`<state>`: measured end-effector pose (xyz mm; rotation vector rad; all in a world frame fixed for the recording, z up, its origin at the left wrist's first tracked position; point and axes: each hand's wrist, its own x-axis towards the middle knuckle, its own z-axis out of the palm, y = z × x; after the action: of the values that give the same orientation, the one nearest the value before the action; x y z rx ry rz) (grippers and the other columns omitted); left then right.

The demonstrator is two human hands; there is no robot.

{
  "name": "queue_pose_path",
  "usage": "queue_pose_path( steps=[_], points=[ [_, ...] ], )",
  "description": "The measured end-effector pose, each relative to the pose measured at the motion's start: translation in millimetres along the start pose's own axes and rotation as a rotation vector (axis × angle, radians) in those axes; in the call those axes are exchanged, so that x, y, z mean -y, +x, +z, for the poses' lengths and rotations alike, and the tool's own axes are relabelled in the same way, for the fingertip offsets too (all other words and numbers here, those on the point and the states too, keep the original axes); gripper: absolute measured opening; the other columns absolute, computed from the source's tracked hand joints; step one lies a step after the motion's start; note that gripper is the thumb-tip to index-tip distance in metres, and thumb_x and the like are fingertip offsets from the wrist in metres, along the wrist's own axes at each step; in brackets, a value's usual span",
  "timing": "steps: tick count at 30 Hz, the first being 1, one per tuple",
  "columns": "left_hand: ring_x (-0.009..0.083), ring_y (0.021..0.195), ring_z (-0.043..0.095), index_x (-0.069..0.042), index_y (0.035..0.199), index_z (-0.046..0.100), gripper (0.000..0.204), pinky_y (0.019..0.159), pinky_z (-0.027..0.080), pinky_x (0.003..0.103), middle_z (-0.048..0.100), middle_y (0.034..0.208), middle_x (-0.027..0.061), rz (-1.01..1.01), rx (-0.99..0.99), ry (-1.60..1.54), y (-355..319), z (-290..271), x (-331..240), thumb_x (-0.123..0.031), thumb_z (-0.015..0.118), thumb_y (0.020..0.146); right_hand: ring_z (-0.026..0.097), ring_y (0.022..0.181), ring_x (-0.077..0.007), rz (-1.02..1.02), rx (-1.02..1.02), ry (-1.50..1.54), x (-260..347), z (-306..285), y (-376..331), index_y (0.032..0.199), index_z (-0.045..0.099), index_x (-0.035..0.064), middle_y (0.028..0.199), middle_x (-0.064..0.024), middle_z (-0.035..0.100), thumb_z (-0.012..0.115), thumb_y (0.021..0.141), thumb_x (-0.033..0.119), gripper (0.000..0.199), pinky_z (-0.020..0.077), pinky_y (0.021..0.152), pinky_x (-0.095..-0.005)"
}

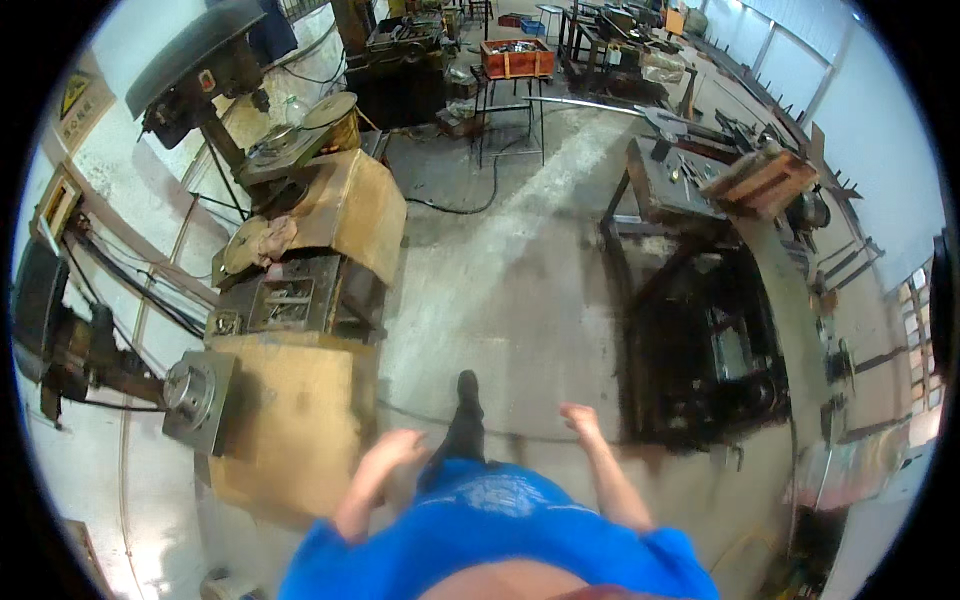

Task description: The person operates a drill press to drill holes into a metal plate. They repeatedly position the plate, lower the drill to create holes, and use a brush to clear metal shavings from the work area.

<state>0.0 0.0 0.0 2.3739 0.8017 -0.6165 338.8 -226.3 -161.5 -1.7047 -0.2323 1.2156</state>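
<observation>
I am standing on a concrete workshop floor, looking down past a blue shirt and one dark shoe stepped forward. My left hand hangs in front of my body, blurred, fingers loosely apart, holding nothing; it is beside a bench covered in brown cardboard. My right hand is also raised and holds nothing, near the corner of a dark metal frame table.
A steel chuck block sits at the cardboard bench's left end. Behind it stand a parts tray and a drill press. An orange crate rests on a stand far ahead. A cable crosses the floor.
</observation>
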Motion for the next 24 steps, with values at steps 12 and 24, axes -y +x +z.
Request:
queue_pose_path(
  steps=[12, 24],
  points=[
    [0.0346, 0.085, 0.058, -0.008, 0.113, 0.054, 0.036, 0.073, 0.046, 0.045, 0.061, 0.091, 0.0188, 0.138, -0.247, 0.053, 253, -264, 48, -0.023, 0.053, 0.08, 0.058, 0.08, -0.0153, -0.128, 0.151, 0.234, 299, 84, 172, 0.121, 0.05, 0.0013, 0.082, -0.0099, 0.063, 0.046, 0.067, 0.001, 0.054, 0.0445, 0.073, -0.0245],
    [0.0353, 0.087, 0.057, -0.006, 0.116, 0.051, 0.039, 0.076, 0.046, 0.044, 0.06, 0.094, 0.0186, 0.14, -0.211, 0.174, 477, -478, 44, -0.022, 0.053, 0.081, 0.059, 0.072, -0.0183, -0.135, -0.076, 0.502, 464, 5, 404, 0.117, 0.049, -0.0032, 0.086, -0.0133, 0.062, 0.042, 0.072, 0.005, 0.047, 0.0479, 0.066, -0.0294]
  ],
)
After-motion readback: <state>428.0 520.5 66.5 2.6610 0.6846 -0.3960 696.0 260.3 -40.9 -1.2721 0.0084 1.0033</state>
